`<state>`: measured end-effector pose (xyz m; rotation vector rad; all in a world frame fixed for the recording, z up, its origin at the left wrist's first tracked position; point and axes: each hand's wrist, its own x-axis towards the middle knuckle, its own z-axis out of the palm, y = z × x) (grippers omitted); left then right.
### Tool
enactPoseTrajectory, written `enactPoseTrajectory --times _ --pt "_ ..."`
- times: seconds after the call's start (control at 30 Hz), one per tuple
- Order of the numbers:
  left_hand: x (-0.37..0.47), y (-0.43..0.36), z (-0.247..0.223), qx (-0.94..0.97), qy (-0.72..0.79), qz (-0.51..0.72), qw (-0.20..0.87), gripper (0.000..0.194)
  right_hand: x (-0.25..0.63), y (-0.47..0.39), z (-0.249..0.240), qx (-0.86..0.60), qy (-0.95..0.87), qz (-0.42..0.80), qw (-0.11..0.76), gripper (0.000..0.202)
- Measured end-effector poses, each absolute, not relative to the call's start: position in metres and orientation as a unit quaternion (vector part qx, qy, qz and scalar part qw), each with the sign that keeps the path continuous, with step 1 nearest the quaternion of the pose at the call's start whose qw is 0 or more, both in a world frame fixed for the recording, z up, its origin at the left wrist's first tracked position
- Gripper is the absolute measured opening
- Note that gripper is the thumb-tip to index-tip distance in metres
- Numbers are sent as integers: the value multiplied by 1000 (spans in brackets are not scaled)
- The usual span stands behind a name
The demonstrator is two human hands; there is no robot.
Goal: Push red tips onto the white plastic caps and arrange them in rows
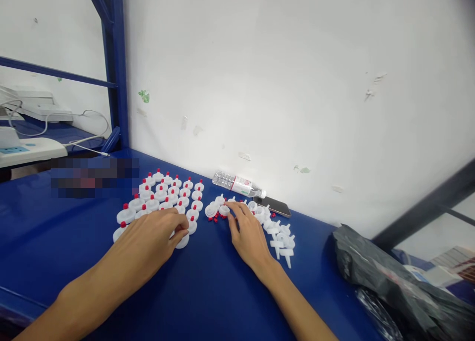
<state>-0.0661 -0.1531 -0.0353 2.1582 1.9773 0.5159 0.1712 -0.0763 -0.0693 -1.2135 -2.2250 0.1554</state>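
Note:
My left hand (154,232) is closed in a pinch over a round white nozzle cap (182,242) at the near right corner of a group. Its fingers cover the top of that cap. Around it, several white nozzle caps with red tips (159,195) stand upright in rows. My right hand (249,232) has its fingers stretched out and spread. Its fingertips are over a loose white nozzle cap (224,211) in a pile; whether they touch it I cannot tell. Small red tips (215,220) lie beside the pile.
More white nozzle caps (284,239) without red tips lie scattered to the right. A clear plastic bottle (239,183) lies along the wall, with a phone (274,206) next to it. A grey plastic bag (386,276) sits at the right; a power strip (33,150) is far left.

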Motion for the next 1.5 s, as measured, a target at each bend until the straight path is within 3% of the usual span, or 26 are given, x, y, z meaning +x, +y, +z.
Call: enactPoseTrajectory --times 0.23,0.53,0.7,0.8,0.93,1.13,1.27,1.4,1.5 --pt "-66 -152 -33 726 669 137 84 29 173 -70 -77 -446 -857 62 249 51" --pt "-65 -150 -42 732 667 127 52 31 189 -89 -60 -370 -842 151 363 47" --pt "-67 -150 -54 722 673 160 32 39 190 -108 -53 -282 -883 248 280 56" --pt "-66 -156 -56 725 656 209 15 40 190 -107 -53 -299 -864 266 307 48" --pt "-50 -169 -48 750 609 257 29 31 191 -94 -57 -395 -825 185 360 37" --pt "-16 -180 -54 799 551 236 47 39 181 -74 -72 -481 -833 89 256 33" --pt "-9 -177 -69 820 542 179 36 47 180 -70 -75 -488 -817 119 285 9" --pt "-10 -174 -76 830 539 137 41 50 187 -73 -70 -484 -805 155 306 11" --pt "-11 -173 -76 832 539 127 36 52 190 -80 -61 -437 -795 249 338 9"
